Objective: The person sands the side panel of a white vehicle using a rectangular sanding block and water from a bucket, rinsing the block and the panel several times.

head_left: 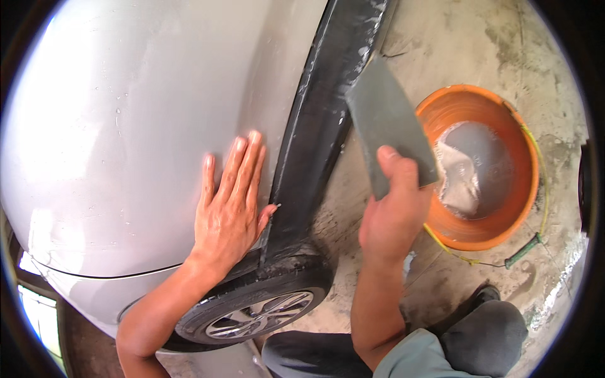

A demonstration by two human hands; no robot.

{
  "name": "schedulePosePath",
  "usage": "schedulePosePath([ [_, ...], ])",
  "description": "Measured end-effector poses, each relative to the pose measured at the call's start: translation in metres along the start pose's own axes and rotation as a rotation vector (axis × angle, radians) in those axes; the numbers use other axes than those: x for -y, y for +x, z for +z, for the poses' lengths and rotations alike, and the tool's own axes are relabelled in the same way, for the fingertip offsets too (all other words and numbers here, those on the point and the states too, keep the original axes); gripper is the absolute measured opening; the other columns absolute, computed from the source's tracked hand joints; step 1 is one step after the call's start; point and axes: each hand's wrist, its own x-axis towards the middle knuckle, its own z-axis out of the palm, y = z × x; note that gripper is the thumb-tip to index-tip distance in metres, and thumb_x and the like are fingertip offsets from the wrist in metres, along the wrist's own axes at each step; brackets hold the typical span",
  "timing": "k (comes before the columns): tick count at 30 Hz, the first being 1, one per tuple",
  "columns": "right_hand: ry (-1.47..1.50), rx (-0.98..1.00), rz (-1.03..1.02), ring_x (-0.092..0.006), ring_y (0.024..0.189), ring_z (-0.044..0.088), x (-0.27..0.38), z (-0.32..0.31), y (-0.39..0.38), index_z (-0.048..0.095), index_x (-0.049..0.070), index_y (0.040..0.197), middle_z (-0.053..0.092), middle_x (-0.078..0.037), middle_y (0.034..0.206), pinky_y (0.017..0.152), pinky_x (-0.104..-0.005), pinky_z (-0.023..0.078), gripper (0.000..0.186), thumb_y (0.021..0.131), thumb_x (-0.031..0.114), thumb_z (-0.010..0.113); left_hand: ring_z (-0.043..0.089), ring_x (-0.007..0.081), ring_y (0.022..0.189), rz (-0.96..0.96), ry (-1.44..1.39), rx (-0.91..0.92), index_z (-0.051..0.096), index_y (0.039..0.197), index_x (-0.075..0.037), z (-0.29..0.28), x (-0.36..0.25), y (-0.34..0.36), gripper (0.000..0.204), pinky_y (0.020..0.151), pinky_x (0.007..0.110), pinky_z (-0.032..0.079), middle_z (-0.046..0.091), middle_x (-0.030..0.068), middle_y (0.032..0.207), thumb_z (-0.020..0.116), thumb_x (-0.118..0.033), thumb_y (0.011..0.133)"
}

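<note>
My left hand [228, 211] lies flat on the wet silver car body panel [157, 151], fingers stretched out, thumb reaching the black lower trim [321, 120]. In my right hand [398, 211] is a thin, grey-green flat sheet [387, 116] that looks like sandpaper. The thumb presses on its near end, and the other fingers are hidden behind it. The sheet tilts up and away from me, its far end overlapping the trim in the picture; whether they touch I cannot tell. Water drops and whitish smears show on the panel and trim.
An orange bucket [529, 183] stands on the stained concrete floor [472, 50] at the right, holding cloudy water and a pale cloth [459, 179]. Its yellow handle has a green grip [523, 251]. A car wheel [258, 312] is close below my left hand. My knees show at the lower edge.
</note>
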Motion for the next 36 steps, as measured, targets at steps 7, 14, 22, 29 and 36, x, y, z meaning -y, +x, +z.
schedulePosePath([
  [7,-0.137,0.067,-0.060,-0.0177,0.098,0.055,-0.010,-0.006,-0.016,0.059,-0.007,0.110,0.062,-0.010,0.105,0.090,-0.0314,0.043,0.031,0.083,0.007,0.059,0.011,0.0274,0.148,-0.144,-0.168,0.035,0.021,0.150,0.002,0.039,-0.043,-0.047,0.088,0.117,0.054,0.004,0.014,0.0116,0.160,0.057,-0.046,0.086],
  [14,-0.305,0.226,-0.223,-0.0173,0.087,0.059,-0.010,-0.008,-0.019,0.062,-0.010,0.101,0.064,-0.011,0.090,0.079,-0.0318,0.051,0.028,0.089,0.014,0.053,0.026,0.0382,0.142,-0.191,-0.968,-0.473,0.030,0.145,0.004,0.045,-0.089,-0.004,0.075,0.112,0.053,0.025,0.021,0.0240,0.154,0.064,-0.028,0.087],
  [22,-0.887,0.368,-0.288,-0.0165,0.083,0.064,0.033,-0.022,-0.017,0.062,-0.007,0.109,0.064,-0.011,0.096,0.065,-0.0303,0.059,0.030,0.088,0.013,0.053,0.060,0.0170,0.101,0.242,-2.938,-0.288,0.044,0.139,-0.003,0.063,-0.090,0.077,0.060,0.086,0.034,0.048,0.058,0.0109,0.123,0.049,-0.047,0.098],
  [29,-1.238,0.313,-0.245,-0.0211,0.085,0.067,0.040,-0.072,0.023,0.059,-0.004,0.117,0.066,-0.014,0.099,0.060,-0.0309,0.061,0.038,0.081,0.005,0.062,0.058,0.0087,0.075,0.360,-2.661,0.052,0.063,0.110,-0.007,0.080,-0.111,0.106,0.028,0.067,0.023,0.048,0.062,0.0004,0.089,0.064,-0.029,0.093],
  [36,-1.612,0.233,-0.515,-0.0291,0.097,0.066,0.032,-0.082,0.068,0.046,-0.008,0.130,0.064,-0.025,0.111,0.075,-0.0368,0.058,0.065,0.076,0.018,0.072,0.061,0.0148,0.073,0.262,-2.613,0.121,0.060,0.100,-0.005,0.091,-0.137,0.145,0.019,0.067,0.025,0.055,0.062,0.0054,0.091,0.070,-0.014,0.087],
])
